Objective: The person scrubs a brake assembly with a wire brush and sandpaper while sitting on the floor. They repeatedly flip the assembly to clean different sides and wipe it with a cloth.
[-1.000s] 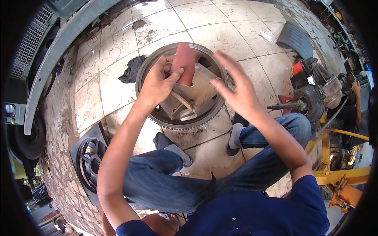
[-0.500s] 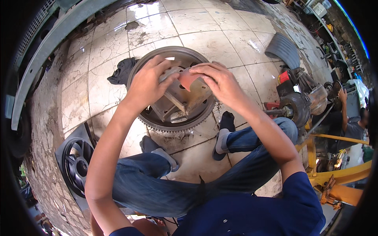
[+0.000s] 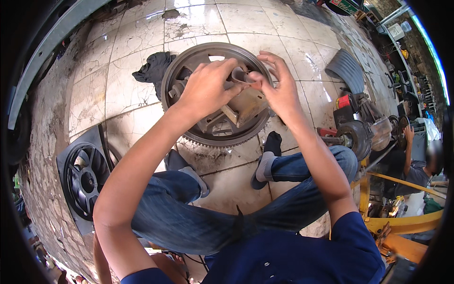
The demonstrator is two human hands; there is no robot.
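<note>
A large flywheel (image 3: 172,78) with a toothed rim lies on the tiles in front of my feet. On top of it sits a metal bracket (image 3: 248,106) with a flat plate and a bar. Above the bracket, a curled piece of sandpaper (image 3: 240,75), reddish-brown on one face and greyish on the other, is held between my two hands. My left hand (image 3: 210,85) pinches its left end. The right hand (image 3: 280,87) has thumb and fingers on its other end, slightly blurred.
A dark cloth (image 3: 153,68) lies left of the flywheel. A black cooling fan (image 3: 85,177) stands near my left leg. To the right are a ribbed grey sheet (image 3: 345,68), a greasy gear assembly (image 3: 352,135) and a yellow frame (image 3: 402,225). Another person (image 3: 418,168) works at far right.
The sandpaper has been bent into a curl, and both hands have shifted right with it. In view, the flywheel sits slightly higher and further right.
</note>
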